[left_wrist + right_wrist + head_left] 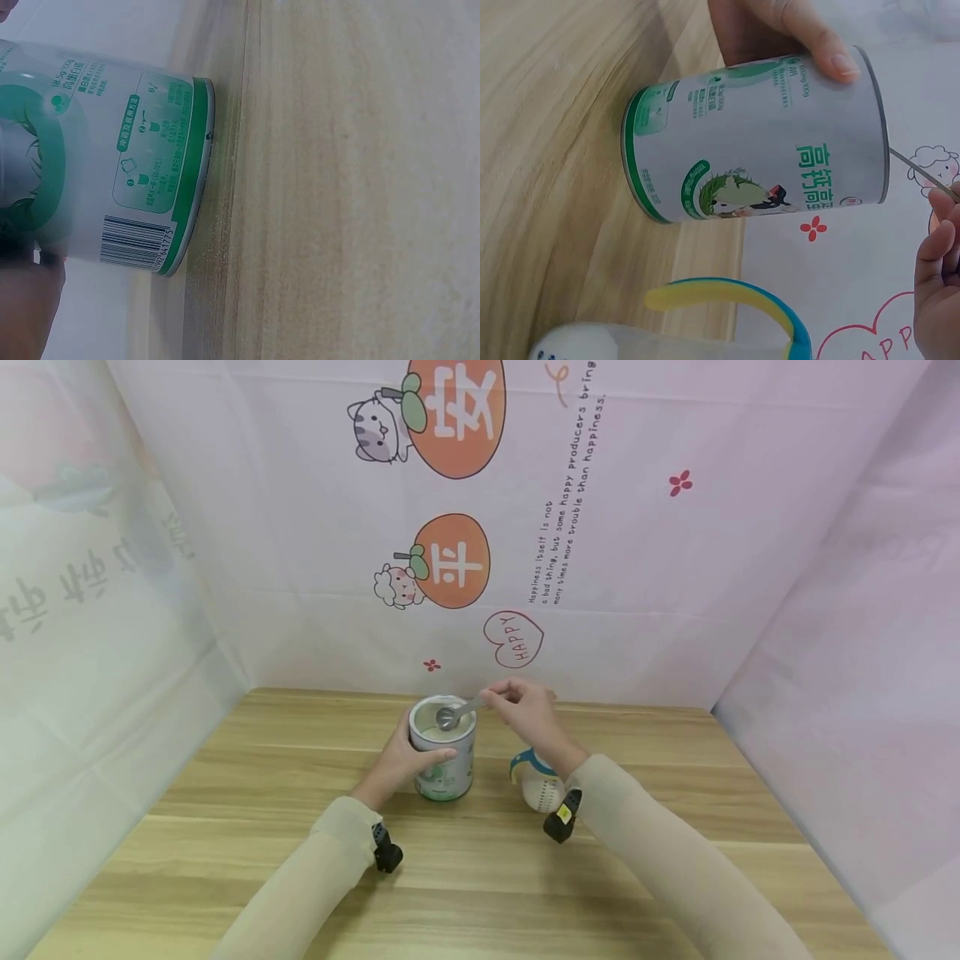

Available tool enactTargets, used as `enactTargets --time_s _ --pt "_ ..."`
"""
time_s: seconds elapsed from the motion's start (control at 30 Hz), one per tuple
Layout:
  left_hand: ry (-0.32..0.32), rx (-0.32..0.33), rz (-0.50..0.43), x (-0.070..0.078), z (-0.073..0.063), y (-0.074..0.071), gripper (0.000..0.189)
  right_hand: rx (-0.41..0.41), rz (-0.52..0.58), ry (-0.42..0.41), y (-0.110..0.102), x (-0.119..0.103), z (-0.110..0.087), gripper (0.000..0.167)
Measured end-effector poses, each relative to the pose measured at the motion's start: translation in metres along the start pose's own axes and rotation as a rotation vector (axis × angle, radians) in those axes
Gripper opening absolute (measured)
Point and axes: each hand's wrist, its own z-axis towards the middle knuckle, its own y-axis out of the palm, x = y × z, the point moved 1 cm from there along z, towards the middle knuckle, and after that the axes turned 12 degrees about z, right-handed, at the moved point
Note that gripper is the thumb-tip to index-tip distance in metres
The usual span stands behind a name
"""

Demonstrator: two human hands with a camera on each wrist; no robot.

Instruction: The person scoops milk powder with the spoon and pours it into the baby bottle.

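Observation:
A white and green milk powder can stands on the wooden table with its top off and pale powder inside. My left hand grips its left side, with the thumb across the front; in the right wrist view that thumb lies near the rim. Above the powder, at the can's mouth, is the round bowl of a metal spoon. My right hand pinches its handle to the right of the rim. In the right wrist view the handle runs from the mouth to my fingers, and the bowl is hidden.
Right of the can, below my right wrist, a baby bottle with a blue and yellow handle stands on the table; my forearm hides part of it. Printed cloth hangs behind and at both sides of the table.

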Motion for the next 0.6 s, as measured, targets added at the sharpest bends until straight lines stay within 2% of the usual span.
enactTargets --time_s 0.3,0.47,0.6 --pt "-0.033 -0.030 0.000 0.001 0.001 0.000 0.103 -0.098 -0.173 -0.255 0.007 0.002 0.005 0.014" --pt "-0.021 -0.004 0.008 0.000 0.001 0.001 0.102 -0.138 -0.298 -0.409 0.013 0.002 0.007 0.011" --pt "-0.011 0.013 0.016 0.000 0.001 0.001 0.101 -0.175 -0.380 -0.502 0.018 0.000 0.007 0.008"
